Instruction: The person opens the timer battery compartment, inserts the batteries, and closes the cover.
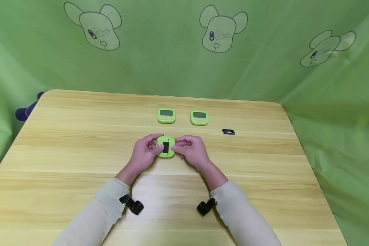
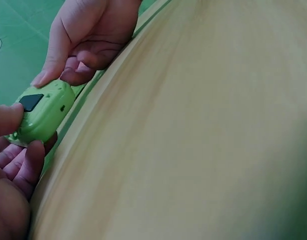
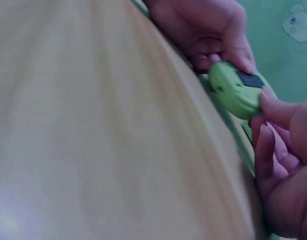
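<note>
Toward the middle of the surface (image 1: 172, 194), the left hand (image 1: 142, 154) grips one edge of a green device (image 1: 166, 148), its thumb on the upper face by a dark panel (image 2: 31, 102). Held between both hands, the device shows no buttons there, so its back probably faces up. Just beyond lies a green unit (image 1: 166, 116), screen up. The right hand (image 1: 193, 150) pinches the opposite edge, fingers curled. Farther right lie a matching unit (image 1: 199, 118) and some slim dark pieces (image 1: 228, 132). The step in hand looks like handling the device's back; the next move seems to call for a steady two-sided grip, keeping the panel unobstructed.
</note>
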The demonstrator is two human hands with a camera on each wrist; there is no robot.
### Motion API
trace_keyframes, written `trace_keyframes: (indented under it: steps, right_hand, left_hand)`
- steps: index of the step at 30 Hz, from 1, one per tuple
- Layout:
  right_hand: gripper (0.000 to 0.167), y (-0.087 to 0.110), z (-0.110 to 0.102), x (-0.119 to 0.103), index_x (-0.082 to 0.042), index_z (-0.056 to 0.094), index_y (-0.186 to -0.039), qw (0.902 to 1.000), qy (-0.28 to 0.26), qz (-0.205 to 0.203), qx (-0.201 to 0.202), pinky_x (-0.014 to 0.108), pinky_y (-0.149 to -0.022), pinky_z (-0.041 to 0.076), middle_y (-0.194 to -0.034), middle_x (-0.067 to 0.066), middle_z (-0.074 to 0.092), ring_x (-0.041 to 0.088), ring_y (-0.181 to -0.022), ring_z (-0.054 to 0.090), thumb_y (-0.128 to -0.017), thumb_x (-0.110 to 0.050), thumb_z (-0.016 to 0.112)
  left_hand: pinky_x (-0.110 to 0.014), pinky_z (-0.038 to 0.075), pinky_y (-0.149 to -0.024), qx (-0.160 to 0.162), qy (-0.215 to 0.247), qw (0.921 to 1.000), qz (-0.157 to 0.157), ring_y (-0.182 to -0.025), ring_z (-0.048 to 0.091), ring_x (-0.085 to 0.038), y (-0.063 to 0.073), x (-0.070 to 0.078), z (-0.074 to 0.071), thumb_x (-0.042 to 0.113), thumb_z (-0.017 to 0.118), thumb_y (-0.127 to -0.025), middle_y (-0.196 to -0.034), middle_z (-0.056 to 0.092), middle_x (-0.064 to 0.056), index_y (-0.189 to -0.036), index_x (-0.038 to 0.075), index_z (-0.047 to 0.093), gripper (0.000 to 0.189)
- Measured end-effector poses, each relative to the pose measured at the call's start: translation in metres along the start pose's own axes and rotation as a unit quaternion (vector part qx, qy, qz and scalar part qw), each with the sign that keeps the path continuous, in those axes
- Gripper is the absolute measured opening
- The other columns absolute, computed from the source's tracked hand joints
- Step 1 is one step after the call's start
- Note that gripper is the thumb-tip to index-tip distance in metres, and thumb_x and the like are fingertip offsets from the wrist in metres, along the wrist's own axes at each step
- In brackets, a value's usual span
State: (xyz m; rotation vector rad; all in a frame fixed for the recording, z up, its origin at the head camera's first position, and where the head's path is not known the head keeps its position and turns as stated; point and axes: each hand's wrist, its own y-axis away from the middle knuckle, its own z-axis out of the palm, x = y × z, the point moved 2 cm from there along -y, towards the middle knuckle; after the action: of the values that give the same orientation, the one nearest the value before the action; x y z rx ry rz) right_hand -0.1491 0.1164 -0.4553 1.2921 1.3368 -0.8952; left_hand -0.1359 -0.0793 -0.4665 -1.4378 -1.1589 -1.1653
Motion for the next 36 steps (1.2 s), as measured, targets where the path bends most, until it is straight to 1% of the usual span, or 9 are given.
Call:
trace_keyframes:
  steps: [5,11,13,16,19,23,28,32,36]
  right_hand:
    - [0.032,0.005,0.011,0.003,-0.004,0.073,-0.113,0.9953,0.024,-0.088,0.031,0.03,-0.069,0.059,-0.102,0.006,0.073,0.019,-0.079,0.07,-0.084,-0.011,0.083]
    - [0.072,0.011,0.023,0.001,-0.008,0.062,-0.132,0.9849,0.076,-0.155,0.013,0.028,-0.065,0.059,-0.119,0.006,0.059,0.019,-0.084,0.065,-0.068,-0.007,0.094]
    - [0.075,0.011,0.024,0.001,-0.007,0.061,-0.134,0.9817,0.09,-0.167,0.013,0.027,-0.065,0.059,-0.118,0.008,0.057,0.019,-0.085,0.063,-0.067,-0.007,0.094]
    - [0.067,0.01,0.024,0.001,-0.005,0.065,-0.13,0.9798,0.087,-0.179,0.022,0.027,-0.067,0.058,-0.116,0.009,0.059,0.02,-0.085,0.064,-0.068,-0.006,0.092]
    - [0.056,0.01,0.022,0.003,-0.004,0.069,-0.123,0.9817,0.055,-0.181,0.02,0.029,-0.069,0.059,-0.112,0.008,0.064,0.021,-0.085,0.066,-0.071,-0.006,0.09]
    - [0.038,0.009,0.021,0.003,-0.002,0.07,-0.117,0.9853,0.013,-0.17,0.012,0.031,-0.071,0.059,-0.105,0.011,0.07,0.025,-0.087,0.069,-0.081,-0.006,0.083]
    - [0.021,0.007,0.024,0.001,0.005,0.068,-0.114,0.9908,-0.002,-0.135,0.016,0.032,-0.065,0.059,-0.092,0.015,0.071,0.028,-0.081,0.07,-0.099,-0.01,0.064]
    - [0.027,0.004,0.03,-0.001,0.003,0.071,-0.111,0.9941,0.012,-0.1,0.038,0.03,-0.059,0.057,-0.081,0.012,0.07,0.023,-0.068,0.065,-0.104,-0.018,0.056]
    - [0.027,0.001,0.04,-0.004,0.003,0.071,-0.115,0.9918,-0.013,-0.092,0.088,0.031,-0.061,0.059,-0.082,0.01,0.071,0.022,-0.068,0.067,-0.102,-0.018,0.06]
  left_hand:
    - [-0.025,0.051,-0.052,0.032,0.043,0.9984,-0.021,-0.06,0.054,-0.017,0.001,-0.001,-0.003,0.003,0.071,-0.092,-0.082,0.062,-0.013,-0.134,-0.002,0.059,0.044]
    - [-0.025,0.052,-0.052,0.045,0.054,0.9967,-0.04,-0.059,0.055,-0.016,0.001,-0.001,-0.005,0.007,0.07,-0.094,-0.083,0.061,-0.013,-0.134,-0.003,0.059,0.043]
    - [-0.025,0.053,-0.053,0.044,0.06,0.9966,-0.034,-0.059,0.057,-0.016,0.001,0.0,-0.005,0.007,0.068,-0.095,-0.083,0.062,-0.013,-0.134,-0.005,0.059,0.042]
    - [-0.027,0.055,-0.055,0.046,0.078,0.9958,-0.016,-0.063,0.058,-0.016,0.001,0.0,-0.005,0.006,0.063,-0.098,-0.086,0.061,-0.014,-0.131,-0.008,0.059,0.036]
    - [-0.028,0.055,-0.059,0.06,0.085,0.9945,0.013,-0.069,0.058,-0.019,0.003,0.0,-0.006,0.004,0.059,-0.098,-0.093,0.058,-0.016,-0.128,-0.008,0.061,0.032]
    - [-0.024,0.051,-0.07,0.082,0.067,0.9933,0.046,-0.087,0.055,-0.027,0.005,0.001,-0.008,-0.003,0.06,-0.092,-0.107,0.053,-0.02,-0.129,-0.007,0.061,0.038]
    - [-0.022,0.047,-0.083,0.075,0.059,0.9942,0.048,-0.106,0.053,-0.037,0.006,0.006,-0.008,-0.016,0.063,-0.081,-0.122,0.049,-0.025,-0.137,-0.006,0.055,0.057]
    - [-0.021,0.052,-0.079,0.079,0.055,0.9945,0.041,-0.099,0.056,-0.038,0.009,0.02,-0.007,-0.021,0.063,-0.079,-0.12,0.051,-0.027,-0.14,-0.011,0.047,0.064]
    - [-0.016,0.051,-0.074,0.111,0.032,0.9928,0.032,-0.094,0.057,-0.033,0.008,0.013,-0.008,-0.021,0.065,-0.081,-0.115,0.055,-0.026,-0.141,-0.008,0.047,0.064]
